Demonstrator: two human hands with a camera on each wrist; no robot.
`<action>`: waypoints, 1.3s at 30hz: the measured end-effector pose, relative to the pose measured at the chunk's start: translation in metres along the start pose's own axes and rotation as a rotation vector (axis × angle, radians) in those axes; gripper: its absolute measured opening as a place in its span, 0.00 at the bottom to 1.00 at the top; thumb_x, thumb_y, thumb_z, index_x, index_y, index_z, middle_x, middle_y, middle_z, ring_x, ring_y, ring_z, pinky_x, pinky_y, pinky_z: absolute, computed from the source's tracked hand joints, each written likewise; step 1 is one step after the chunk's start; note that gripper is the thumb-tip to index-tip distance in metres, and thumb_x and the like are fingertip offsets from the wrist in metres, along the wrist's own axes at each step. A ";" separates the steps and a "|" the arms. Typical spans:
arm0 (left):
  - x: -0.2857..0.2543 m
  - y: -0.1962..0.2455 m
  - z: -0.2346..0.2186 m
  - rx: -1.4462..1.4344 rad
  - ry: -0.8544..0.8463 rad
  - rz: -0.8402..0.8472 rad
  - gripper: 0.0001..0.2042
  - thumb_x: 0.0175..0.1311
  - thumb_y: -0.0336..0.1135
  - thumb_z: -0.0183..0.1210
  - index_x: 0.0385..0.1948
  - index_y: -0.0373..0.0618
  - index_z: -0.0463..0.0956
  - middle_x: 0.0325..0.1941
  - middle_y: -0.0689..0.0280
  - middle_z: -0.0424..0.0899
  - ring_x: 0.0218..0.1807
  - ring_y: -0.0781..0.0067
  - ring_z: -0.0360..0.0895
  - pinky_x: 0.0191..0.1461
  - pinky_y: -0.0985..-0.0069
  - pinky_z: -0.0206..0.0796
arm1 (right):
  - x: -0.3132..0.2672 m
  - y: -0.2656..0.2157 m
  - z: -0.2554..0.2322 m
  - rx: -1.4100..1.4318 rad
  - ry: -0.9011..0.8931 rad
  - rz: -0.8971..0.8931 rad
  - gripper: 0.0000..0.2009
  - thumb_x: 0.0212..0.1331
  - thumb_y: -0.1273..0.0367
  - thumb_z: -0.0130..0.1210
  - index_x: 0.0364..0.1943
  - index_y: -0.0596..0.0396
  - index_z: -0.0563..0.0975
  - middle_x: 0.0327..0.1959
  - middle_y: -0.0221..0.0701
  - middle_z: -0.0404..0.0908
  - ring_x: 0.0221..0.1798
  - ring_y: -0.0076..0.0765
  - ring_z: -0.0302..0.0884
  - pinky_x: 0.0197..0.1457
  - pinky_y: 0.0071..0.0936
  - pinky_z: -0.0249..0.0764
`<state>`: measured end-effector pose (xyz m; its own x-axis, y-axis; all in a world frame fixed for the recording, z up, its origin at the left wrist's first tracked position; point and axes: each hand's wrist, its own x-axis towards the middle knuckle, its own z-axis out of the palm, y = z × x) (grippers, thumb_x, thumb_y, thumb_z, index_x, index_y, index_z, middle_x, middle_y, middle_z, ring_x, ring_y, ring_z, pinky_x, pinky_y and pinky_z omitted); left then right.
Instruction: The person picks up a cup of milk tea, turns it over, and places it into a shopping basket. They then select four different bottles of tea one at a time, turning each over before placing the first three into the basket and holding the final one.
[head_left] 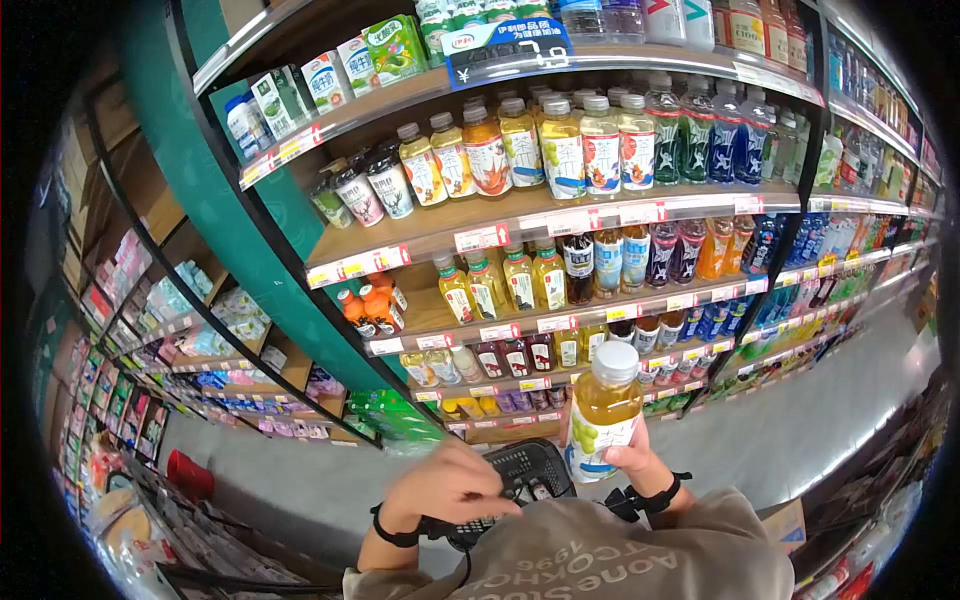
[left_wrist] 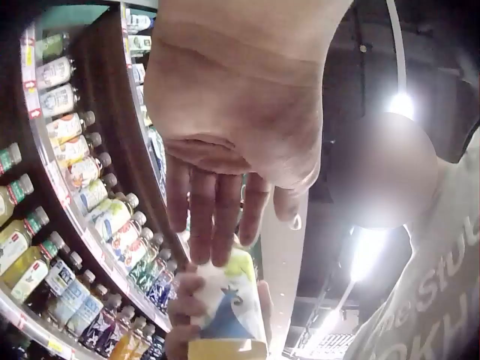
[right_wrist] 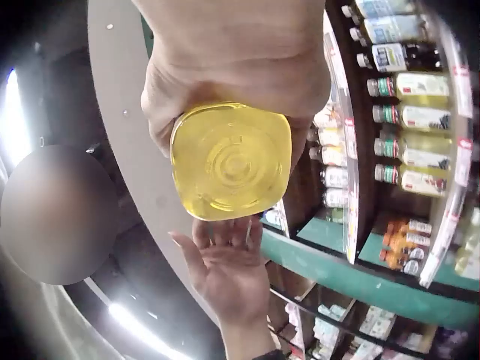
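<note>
A bottle of yellow tea drink (head_left: 603, 412) with a white cap and a label of green fruit stands upright in front of the shelves. My right hand (head_left: 632, 452) grips it around its lower half, fingers on one side and thumb on the other. In the right wrist view the clear yellow base of the bottle faces the camera. My left hand (head_left: 445, 487) is off to the left, blurred in the head view and holding nothing. Its fingers (left_wrist: 217, 217) are stretched out in the left wrist view, overlapping the bottle there.
A black shopping basket (head_left: 545, 457) with something in it is below, between my hands. Ahead, shelves carry rows of drinks, with similar tea bottles (head_left: 562, 150) on an upper shelf. A red bin (head_left: 190, 475) stands on the grey floor (head_left: 300, 490) at left.
</note>
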<state>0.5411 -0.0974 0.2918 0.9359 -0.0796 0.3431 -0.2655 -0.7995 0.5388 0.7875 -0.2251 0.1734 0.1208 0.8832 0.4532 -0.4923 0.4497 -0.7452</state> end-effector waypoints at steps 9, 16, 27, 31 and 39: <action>0.053 0.017 0.067 0.123 -0.053 -0.072 0.26 0.60 0.49 0.70 0.10 0.48 0.65 0.09 0.65 0.65 0.14 0.57 0.66 0.20 0.66 0.58 | -0.001 -0.021 -0.027 -0.411 -0.226 -0.009 0.47 0.41 0.60 0.76 0.66 0.65 0.63 0.54 0.45 0.80 0.55 0.42 0.80 0.62 0.41 0.75; 0.063 0.026 0.089 -0.060 0.007 0.031 0.27 0.64 0.49 0.66 0.11 0.46 0.65 0.12 0.63 0.69 0.16 0.56 0.70 0.20 0.65 0.58 | 0.004 -0.004 -0.020 -0.230 -0.368 0.039 0.47 0.42 0.61 0.76 0.67 0.64 0.61 0.56 0.46 0.79 0.59 0.45 0.79 0.65 0.44 0.73; 0.033 0.045 0.073 -0.011 -0.003 -0.080 0.21 0.64 0.39 0.67 0.13 0.46 0.69 0.12 0.64 0.69 0.16 0.58 0.69 0.24 0.66 0.60 | 0.022 0.011 0.013 -0.200 -0.443 -0.011 0.46 0.45 0.59 0.77 0.68 0.62 0.65 0.63 0.38 0.72 0.66 0.36 0.69 0.70 0.37 0.63; 0.025 0.049 0.063 0.050 0.018 -0.111 0.15 0.63 0.38 0.68 0.17 0.46 0.77 0.14 0.65 0.73 0.18 0.61 0.73 0.25 0.69 0.63 | 0.046 -0.007 0.020 -0.332 -0.449 -0.046 0.44 0.46 0.61 0.76 0.68 0.62 0.66 0.64 0.38 0.71 0.67 0.36 0.68 0.71 0.36 0.61; 0.003 0.052 0.052 -0.025 0.102 -0.038 0.17 0.64 0.34 0.67 0.14 0.44 0.74 0.14 0.62 0.73 0.17 0.60 0.71 0.22 0.69 0.59 | 0.029 0.014 0.049 -0.275 -0.424 0.006 0.45 0.46 0.65 0.76 0.70 0.62 0.64 0.64 0.37 0.71 0.67 0.34 0.67 0.72 0.35 0.59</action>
<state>0.5424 -0.1702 0.2806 0.9174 0.0123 0.3977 -0.2372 -0.7856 0.5715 0.7422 -0.1999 0.1999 -0.2704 0.7796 0.5649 -0.2393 0.5139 -0.8238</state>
